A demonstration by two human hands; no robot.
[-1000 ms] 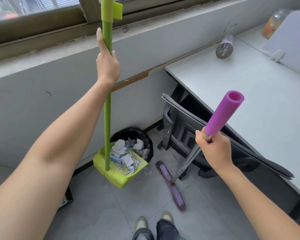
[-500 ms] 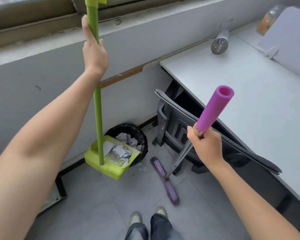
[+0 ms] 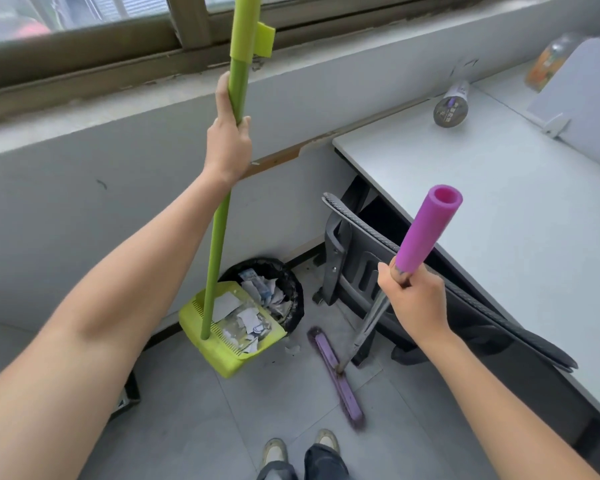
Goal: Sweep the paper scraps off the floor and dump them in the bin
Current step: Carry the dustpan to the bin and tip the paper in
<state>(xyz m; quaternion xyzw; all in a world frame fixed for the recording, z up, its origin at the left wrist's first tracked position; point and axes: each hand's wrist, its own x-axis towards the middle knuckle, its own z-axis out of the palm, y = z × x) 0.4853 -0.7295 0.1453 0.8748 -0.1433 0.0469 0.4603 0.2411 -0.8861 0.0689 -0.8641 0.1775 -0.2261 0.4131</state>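
Paper scraps [image 3: 246, 320] heaped in green dustpan [image 3: 222, 356], mouth at rim of black bin [image 3: 293, 289]. Left hand [image 3: 227, 143] wrapped round dustpan pole [image 3: 219, 244], fingers [image 3: 246, 123] curled tight; pole near upright, top leaning right. Right hand [image 3: 418, 299] fisted round broom [image 3: 336, 375] shaft under purple grip, shaft slanting down-left to floor [image 3: 257, 417].

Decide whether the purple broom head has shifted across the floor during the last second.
No. The broom head lies at the same slant as before, and its far end is just as close to the near right side of the bin.
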